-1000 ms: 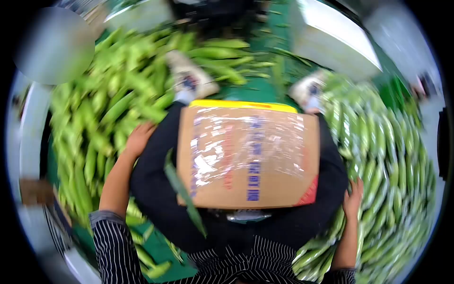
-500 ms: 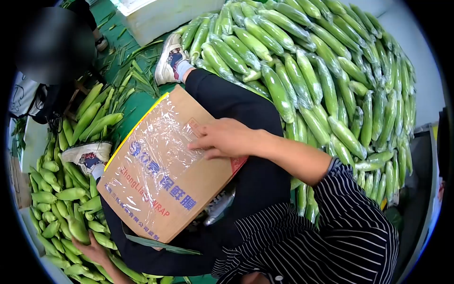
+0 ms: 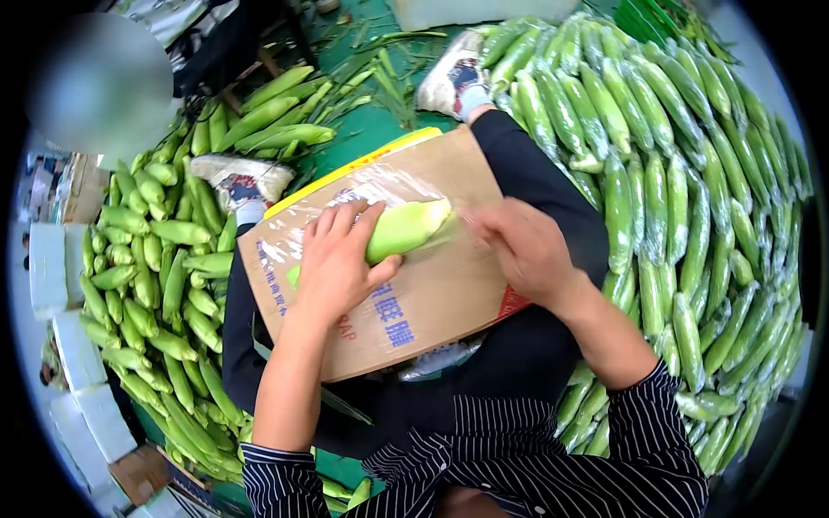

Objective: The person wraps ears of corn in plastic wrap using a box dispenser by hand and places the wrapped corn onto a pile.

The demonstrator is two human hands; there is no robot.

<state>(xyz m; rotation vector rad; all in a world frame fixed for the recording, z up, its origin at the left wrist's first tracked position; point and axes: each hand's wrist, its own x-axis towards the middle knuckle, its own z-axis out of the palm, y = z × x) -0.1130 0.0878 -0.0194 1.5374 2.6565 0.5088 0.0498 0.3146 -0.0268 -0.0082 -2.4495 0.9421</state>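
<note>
An ear of corn in its green husk [image 3: 408,230] lies across the cardboard [image 3: 471,285] on my lap. My left hand [image 3: 338,259] is closed over the corn's left part, thumb along its lower side. Clear plastic wrap [image 3: 393,180] covers the upper part of the cardboard, wrinkled and shiny. My right hand [image 3: 528,250] is just right of the corn's pale end, with its fingers curled in. Its fingertips are smeared by motion, so whether they pinch the wrap is hidden.
A big pile of wrapped corn [image 3: 656,198] rises on my right. Unwrapped corn [image 3: 173,285] is heaped on my left. Loose husk leaves [image 3: 393,91] litter the green floor, and a white foam box [image 3: 475,12] stands beyond. White boxes [image 3: 82,350] line the far left.
My left hand has brought an ear of corn from the left heap onto the cardboard. My right hand has moved off the wrap's middle to the corn's right end. The view has shifted left.
</note>
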